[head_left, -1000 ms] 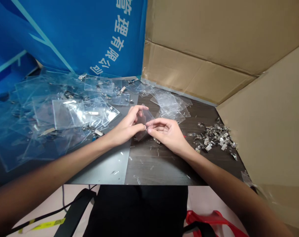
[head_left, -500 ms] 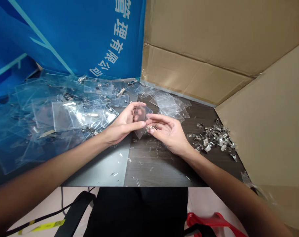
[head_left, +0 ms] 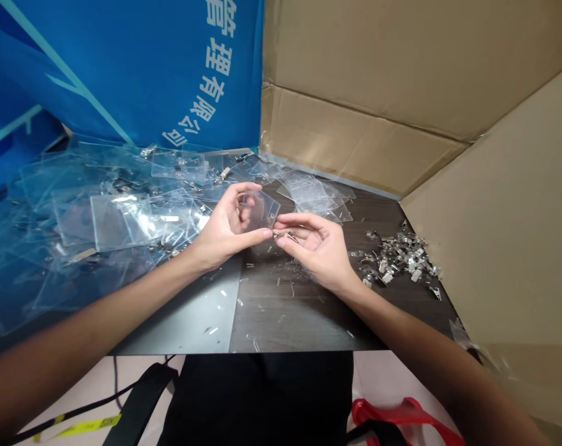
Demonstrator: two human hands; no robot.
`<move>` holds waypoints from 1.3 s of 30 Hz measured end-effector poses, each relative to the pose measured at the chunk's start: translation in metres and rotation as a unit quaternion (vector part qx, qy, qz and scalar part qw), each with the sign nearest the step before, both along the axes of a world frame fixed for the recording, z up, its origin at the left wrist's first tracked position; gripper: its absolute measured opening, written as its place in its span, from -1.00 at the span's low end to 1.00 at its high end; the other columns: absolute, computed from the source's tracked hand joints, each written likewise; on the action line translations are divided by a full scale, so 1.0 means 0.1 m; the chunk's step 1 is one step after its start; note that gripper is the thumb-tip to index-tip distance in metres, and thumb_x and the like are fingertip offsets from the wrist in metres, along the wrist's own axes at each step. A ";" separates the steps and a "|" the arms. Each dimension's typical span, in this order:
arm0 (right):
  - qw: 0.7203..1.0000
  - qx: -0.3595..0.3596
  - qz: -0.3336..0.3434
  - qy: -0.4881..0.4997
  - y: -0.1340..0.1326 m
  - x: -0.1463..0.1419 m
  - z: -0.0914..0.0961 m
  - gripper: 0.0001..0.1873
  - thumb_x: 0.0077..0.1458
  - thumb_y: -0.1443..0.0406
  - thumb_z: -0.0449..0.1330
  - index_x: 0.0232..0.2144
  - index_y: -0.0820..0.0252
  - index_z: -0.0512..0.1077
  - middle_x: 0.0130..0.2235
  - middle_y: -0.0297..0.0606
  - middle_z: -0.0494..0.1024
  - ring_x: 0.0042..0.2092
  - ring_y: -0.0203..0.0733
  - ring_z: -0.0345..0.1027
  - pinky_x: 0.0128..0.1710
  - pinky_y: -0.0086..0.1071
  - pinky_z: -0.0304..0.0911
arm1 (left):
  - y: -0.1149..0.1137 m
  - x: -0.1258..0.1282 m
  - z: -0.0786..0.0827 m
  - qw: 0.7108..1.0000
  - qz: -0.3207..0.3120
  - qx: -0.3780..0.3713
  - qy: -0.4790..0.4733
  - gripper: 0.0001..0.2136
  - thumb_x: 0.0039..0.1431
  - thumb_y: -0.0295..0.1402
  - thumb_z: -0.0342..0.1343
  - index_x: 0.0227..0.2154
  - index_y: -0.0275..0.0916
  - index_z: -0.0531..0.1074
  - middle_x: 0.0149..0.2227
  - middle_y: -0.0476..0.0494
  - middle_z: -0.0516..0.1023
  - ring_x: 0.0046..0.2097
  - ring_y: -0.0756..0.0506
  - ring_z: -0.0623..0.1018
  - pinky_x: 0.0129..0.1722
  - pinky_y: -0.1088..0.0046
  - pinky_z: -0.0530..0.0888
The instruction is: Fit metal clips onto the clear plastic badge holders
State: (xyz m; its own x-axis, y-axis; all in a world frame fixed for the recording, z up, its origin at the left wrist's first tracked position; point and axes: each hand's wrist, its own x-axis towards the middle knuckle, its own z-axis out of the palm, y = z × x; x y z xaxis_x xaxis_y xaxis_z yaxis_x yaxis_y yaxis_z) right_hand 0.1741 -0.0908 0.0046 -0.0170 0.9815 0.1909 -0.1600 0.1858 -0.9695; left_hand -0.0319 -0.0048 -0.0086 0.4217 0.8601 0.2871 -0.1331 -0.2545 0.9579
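A clear plastic badge holder [head_left: 265, 209] is held in my left hand [head_left: 228, 226], fingers behind it and thumb at its near edge. My right hand [head_left: 315, 248] pinches a small metal badge clip [head_left: 290, 236] between thumb and fingers. The clip's end meets the holder's right edge, close to my left thumb tip. Whether the clip's strap passes through the holder's slot is too small to tell. Both hands are above the middle of the dark table [head_left: 281, 322].
Left of my hands spreads a large pile of clear badge holders [head_left: 118, 223], several with clips. Plain holders [head_left: 309, 192] lie behind my right hand. Loose metal clips [head_left: 408, 257] are heaped at the right edge. Cardboard [head_left: 355, 136] and a blue banner [head_left: 169, 74] stand behind.
The badge holder has tilted so its right edge faces the clip, and the clip has turned slightly in my right fingers. Both hands stay close together. The view has shifted a little.
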 end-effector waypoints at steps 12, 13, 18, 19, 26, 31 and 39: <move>1.000 0.007 -0.010 -0.026 0.03 0.00 -0.04 -0.53 -0.05 0.18 0.67 -0.11 0.12 0.67 -0.07 -0.17 0.77 -0.05 -0.08 0.71 0.17 -0.07 0.65 | -0.10 0.03 -0.02 0.991 0.078 0.089 0.060 -0.28 -0.01 -0.19 0.61 0.17 -0.05 0.40 0.05 -0.13 0.40 0.04 -0.18 0.44 0.01 0.28 0.40; 1.000 0.007 -0.013 -0.026 0.03 0.00 -0.04 -0.57 -0.02 0.19 0.66 -0.11 0.12 0.67 -0.09 -0.18 0.77 -0.08 -0.09 0.71 0.14 -0.10 0.66 | -0.11 0.03 -0.01 0.992 0.077 0.082 0.060 -0.29 0.00 -0.19 0.61 0.17 -0.06 0.40 0.03 -0.12 0.40 0.03 -0.18 0.44 0.01 0.28 0.39; 0.998 0.021 -0.004 -0.052 0.02 -0.03 -0.04 -0.72 0.15 0.22 0.53 -0.11 0.12 0.65 -0.09 -0.15 0.74 -0.12 -0.14 0.67 0.01 -0.21 0.65 | -0.12 0.00 0.06 0.997 0.015 0.010 0.076 -0.36 0.00 -0.17 0.63 0.06 -0.14 0.42 -0.18 -0.03 0.37 -0.16 -0.11 0.40 -0.13 0.33 0.34; 0.998 0.028 0.001 -0.063 0.01 -0.03 -0.04 -0.76 0.16 0.24 0.50 -0.12 0.12 0.64 -0.08 -0.15 0.73 -0.13 -0.15 0.65 0.00 -0.23 0.64 | -0.12 -0.01 0.07 0.997 -0.001 -0.004 0.080 -0.37 -0.01 -0.17 0.63 0.04 -0.15 0.43 -0.21 -0.01 0.37 -0.18 -0.10 0.40 -0.15 0.34 0.33; 0.994 0.047 0.019 -0.096 0.00 -0.04 -0.06 -0.82 0.19 0.34 0.37 -0.14 0.12 0.54 -0.16 -0.25 0.65 -0.19 -0.21 0.56 -0.08 -0.30 0.56 | -0.14 -0.04 0.19 0.994 -0.066 -0.011 0.087 -0.52 0.19 -0.16 0.51 0.04 -0.15 0.43 -0.22 -0.02 0.37 -0.16 -0.10 0.45 -0.12 0.34 0.43; 0.994 0.035 0.006 -0.100 0.08 -0.03 -0.12 -0.71 0.19 0.25 0.40 -0.05 0.10 0.50 -0.04 -0.21 0.62 -0.07 -0.16 0.63 0.02 -0.23 0.61 | -0.02 -0.12 0.32 0.985 -0.051 0.045 0.158 -0.56 0.30 -0.13 0.36 0.11 -0.15 0.38 -0.17 -0.06 0.38 -0.12 -0.13 0.48 -0.09 0.31 0.46; 0.867 0.034 -0.105 -0.485 0.27 0.26 -0.11 -0.61 0.38 0.40 0.14 0.19 0.22 0.53 0.30 0.09 0.50 0.33 0.10 0.44 0.43 -0.01 0.32 | 0.53 -0.75 0.78 0.857 0.330 0.093 0.384 -0.18 0.26 -0.12 0.30 0.47 -0.33 0.13 0.15 -0.35 0.38 -0.07 -0.22 0.52 0.09 0.05 0.59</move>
